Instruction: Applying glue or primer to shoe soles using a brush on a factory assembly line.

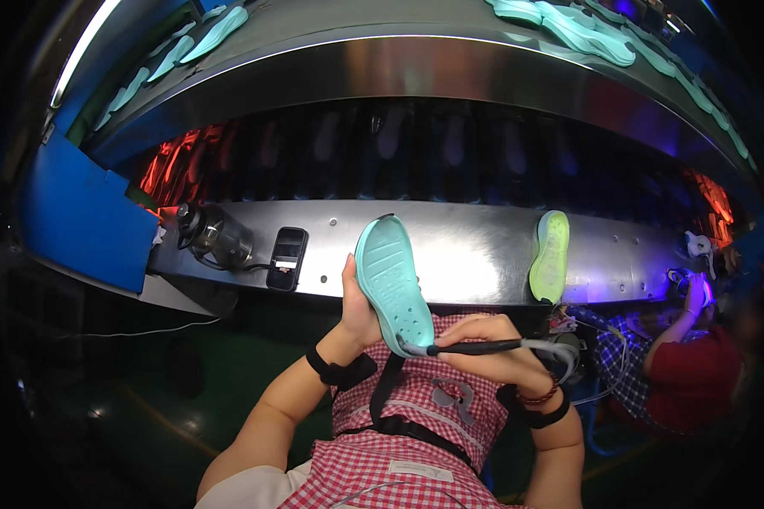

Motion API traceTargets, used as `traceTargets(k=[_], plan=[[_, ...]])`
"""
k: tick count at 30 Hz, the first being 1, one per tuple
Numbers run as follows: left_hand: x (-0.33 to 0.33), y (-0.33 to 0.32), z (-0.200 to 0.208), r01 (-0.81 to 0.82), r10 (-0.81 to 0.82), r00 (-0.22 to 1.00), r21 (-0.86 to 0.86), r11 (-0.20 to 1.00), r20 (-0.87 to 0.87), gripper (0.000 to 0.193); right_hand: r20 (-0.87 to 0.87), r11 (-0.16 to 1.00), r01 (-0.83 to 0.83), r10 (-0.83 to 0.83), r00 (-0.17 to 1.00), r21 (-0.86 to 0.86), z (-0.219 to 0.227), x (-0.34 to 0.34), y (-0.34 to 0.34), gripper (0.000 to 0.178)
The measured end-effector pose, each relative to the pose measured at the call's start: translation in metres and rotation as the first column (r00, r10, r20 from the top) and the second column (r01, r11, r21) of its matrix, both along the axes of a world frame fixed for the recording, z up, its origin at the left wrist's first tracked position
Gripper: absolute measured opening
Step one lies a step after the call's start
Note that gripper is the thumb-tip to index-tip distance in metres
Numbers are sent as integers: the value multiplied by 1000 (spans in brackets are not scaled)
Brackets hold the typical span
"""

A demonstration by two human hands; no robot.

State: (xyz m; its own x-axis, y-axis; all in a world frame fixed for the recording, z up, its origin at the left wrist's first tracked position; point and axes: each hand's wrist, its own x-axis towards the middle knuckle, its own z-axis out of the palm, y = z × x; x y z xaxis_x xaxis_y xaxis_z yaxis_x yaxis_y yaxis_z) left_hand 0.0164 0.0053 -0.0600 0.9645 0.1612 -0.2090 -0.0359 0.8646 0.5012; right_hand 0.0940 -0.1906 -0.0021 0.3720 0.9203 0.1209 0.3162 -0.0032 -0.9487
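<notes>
My left hand (361, 305) grips a turquoise shoe sole (390, 280) along its left edge, holding it in front of my apron. The sole's inner side faces up, with ridges in the upper part and small holes towards the lower end. In my right hand (488, 348) is a thin brush (475, 347) with a black handle, its tip touching the sole's lower end. A pale flexible tube runs behind the handle by my wrist. On the metal ledge to the right lies a yellow-green sole (551, 259), apart from both hands.
The metal ledge (475, 229) carries a dark bottle (216, 237) and a phone (288, 259) on the left. Beyond it, a dark conveyor (390, 161) bears soles under red glows at both ends. More turquoise soles (577, 36) lie on the upper shelf. A co-worker (696, 365) sits at right.
</notes>
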Motion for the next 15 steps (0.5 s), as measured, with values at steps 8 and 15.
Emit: traceTargets(k=[8, 15], plan=[[1, -33, 19, 18, -30, 998, -212, 977, -53, 78, -350, 952, 300, -260, 900, 66, 19, 2, 23, 17], [1, -24, 26, -55, 53, 998, 26, 998, 39, 81, -366, 943, 328, -287, 885, 56, 16, 3, 20, 14]])
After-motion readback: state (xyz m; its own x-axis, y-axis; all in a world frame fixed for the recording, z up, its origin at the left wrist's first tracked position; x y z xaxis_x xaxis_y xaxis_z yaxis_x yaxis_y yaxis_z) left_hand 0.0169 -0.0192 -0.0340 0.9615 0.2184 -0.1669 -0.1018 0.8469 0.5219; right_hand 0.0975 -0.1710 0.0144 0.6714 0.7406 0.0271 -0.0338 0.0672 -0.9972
